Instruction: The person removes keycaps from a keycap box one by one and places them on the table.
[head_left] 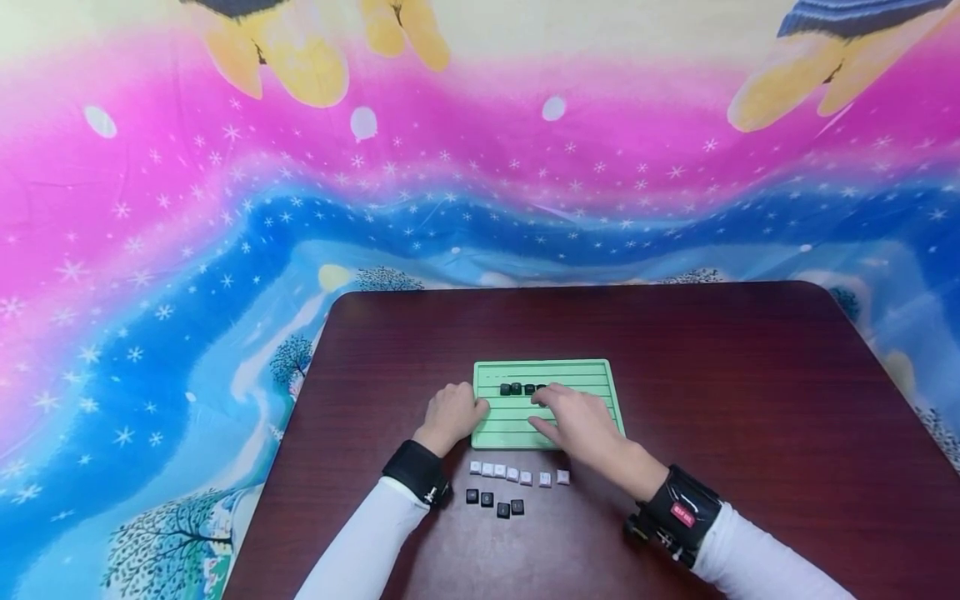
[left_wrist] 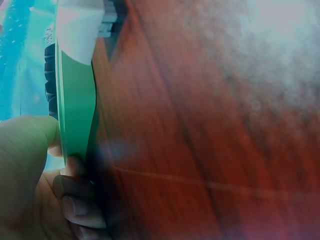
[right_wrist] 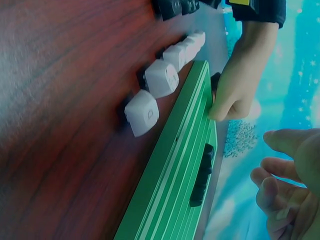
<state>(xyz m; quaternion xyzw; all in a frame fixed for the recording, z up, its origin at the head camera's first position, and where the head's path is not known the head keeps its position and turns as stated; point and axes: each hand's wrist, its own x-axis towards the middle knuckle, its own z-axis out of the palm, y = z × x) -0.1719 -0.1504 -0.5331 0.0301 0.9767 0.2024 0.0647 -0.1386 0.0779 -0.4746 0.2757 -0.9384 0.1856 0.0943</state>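
Note:
A pale green grooved board (head_left: 517, 429) lies on the table. At its left edge my left hand (head_left: 450, 414) grips it, thumb on top and fingers beneath, as the left wrist view shows on the board's side (left_wrist: 77, 110). Several black keycaps (head_left: 516, 388) stand in a row in an upper groove. My right hand (head_left: 581, 418) hovers over the board's right half, its fingertips by the right end of that row and hiding part of it. In the right wrist view, thumb and fingers are apart, loosely bent, with nothing visible between them; the keycap row (right_wrist: 202, 175) sits away from them.
In front of the board, several white keycaps (head_left: 512, 474) form a slightly uneven row. Nearer still lie several loose black keycaps (head_left: 487, 499). The dark red-brown table (head_left: 712, 375) extends to both sides, and a patterned cloth (head_left: 465, 167) hangs behind it.

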